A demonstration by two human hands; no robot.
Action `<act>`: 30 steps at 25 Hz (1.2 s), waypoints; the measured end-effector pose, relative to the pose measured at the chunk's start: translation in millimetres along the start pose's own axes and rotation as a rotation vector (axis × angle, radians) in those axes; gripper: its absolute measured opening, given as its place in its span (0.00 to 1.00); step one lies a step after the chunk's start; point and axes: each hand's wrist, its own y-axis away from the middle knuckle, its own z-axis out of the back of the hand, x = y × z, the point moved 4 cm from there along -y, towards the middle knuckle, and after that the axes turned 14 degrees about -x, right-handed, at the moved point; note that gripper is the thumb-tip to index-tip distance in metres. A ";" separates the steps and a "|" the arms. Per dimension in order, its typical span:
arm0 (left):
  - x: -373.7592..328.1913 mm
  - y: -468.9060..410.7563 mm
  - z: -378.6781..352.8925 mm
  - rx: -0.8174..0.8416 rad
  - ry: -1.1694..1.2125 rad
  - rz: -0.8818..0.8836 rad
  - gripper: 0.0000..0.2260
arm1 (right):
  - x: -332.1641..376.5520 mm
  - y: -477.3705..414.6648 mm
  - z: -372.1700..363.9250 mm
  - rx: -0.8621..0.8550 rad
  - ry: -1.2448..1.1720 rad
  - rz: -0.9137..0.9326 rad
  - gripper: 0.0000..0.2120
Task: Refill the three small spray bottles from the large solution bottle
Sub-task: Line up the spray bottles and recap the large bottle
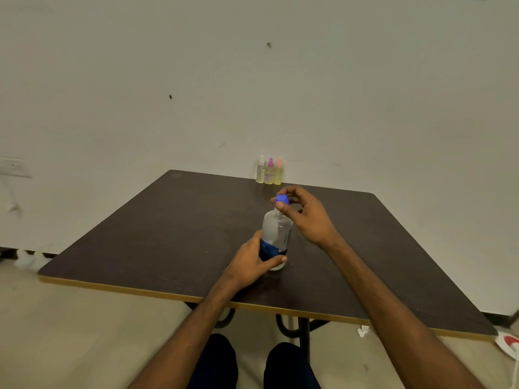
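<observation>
Nearest you, your left hand gripped the lower body of the large solution bottle, thumb curled across its blue label, holding it upright on the dark counter. Just above, your right hand pinched the blue cap; whether it sat tight or loose could not be told. This looked like the uncapping step. Well beyond, at the counter's far edge, the three small spray bottles stood in a close row, tops on. Next, the cap needed setting down and one spray bottle brought near and opened.
</observation>
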 end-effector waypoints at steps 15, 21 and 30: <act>-5.1 0.7 1.8 0.002 -0.027 0.006 0.35 | 31.4 -35.1 2.2 0.457 0.595 0.292 0.14; -4.3 0.2 1.9 0.004 -0.012 0.020 0.33 | 44.7 -41.1 -14.2 0.582 0.980 0.510 0.10; -7.4 2.3 3.3 0.023 -0.006 0.015 0.33 | 43.4 -40.5 -20.9 0.579 1.344 0.407 0.38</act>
